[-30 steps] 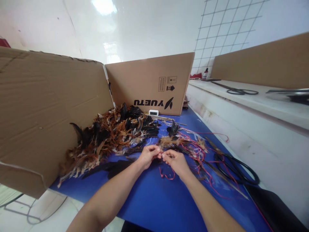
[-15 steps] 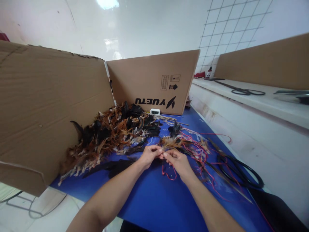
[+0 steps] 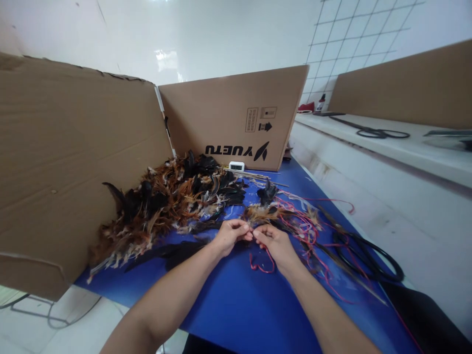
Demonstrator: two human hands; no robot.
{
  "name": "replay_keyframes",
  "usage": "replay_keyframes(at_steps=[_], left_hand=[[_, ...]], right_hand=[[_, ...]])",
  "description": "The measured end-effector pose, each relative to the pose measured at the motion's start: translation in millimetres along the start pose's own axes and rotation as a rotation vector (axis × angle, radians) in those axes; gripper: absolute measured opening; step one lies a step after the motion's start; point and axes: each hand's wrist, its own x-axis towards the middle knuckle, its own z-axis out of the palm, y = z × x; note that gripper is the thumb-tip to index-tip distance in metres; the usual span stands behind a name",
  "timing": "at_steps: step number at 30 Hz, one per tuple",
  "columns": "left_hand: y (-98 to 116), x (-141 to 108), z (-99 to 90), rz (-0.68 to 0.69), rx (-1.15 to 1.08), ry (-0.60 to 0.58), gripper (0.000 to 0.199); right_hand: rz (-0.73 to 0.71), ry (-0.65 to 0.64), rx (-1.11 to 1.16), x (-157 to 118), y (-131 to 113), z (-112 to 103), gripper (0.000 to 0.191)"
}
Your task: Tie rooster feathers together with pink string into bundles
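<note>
My left hand and my right hand meet fingertip to fingertip over the blue table top. Between them they pinch a small bunch of brown feathers and a red thread that hangs in a loop under my right hand. Exactly which fingers hold the thread is hidden. A big heap of brown and black feathers lies just left of my hands. Tangled red threads spread to the right.
Cardboard walls stand at the left and at the back. A small white clock sits by the back wall. Large black scissors lie at the right; another pair rests on the white ledge.
My hands stay pinched together and have shifted a little right. The red thread loop hangs slightly further right. The view has tilted a bit downward.
</note>
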Motion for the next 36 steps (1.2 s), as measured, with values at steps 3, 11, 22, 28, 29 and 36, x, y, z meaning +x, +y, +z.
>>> replay_keyframes(at_steps=[3, 11, 22, 28, 29, 36], left_hand=[[-0.9, 1.3, -2.0, -0.023, -0.047, 0.002, 0.033], [3.4, -0.3, 1.4, -0.086, -0.154, 0.041, 0.026], [1.1, -0.2, -0.3, -0.071, -0.119, -0.028, 0.026], [1.2, 0.1, -0.3, -0.072, -0.102, -0.024, 0.027], [1.4, -0.1, -0.1, -0.075, -0.097, -0.020, 0.028], [4.5, -2.2, 2.2, -0.072, -0.036, -0.011, 0.033]], right_hand=[[0.034, 0.011, 0.075, 0.5, 1.3, 0.3, 0.027], [0.069, 0.018, 0.155, 0.5, 1.1, 0.6, 0.027], [0.047, 0.007, 0.047, -0.3, 0.4, -0.3, 0.029], [0.041, 0.003, 0.083, -0.9, 0.2, 0.9, 0.027], [0.035, 0.013, 0.074, -1.1, 0.1, 1.2, 0.027], [-0.070, 0.008, -0.148, 1.1, 0.6, -3.4, 0.029]])
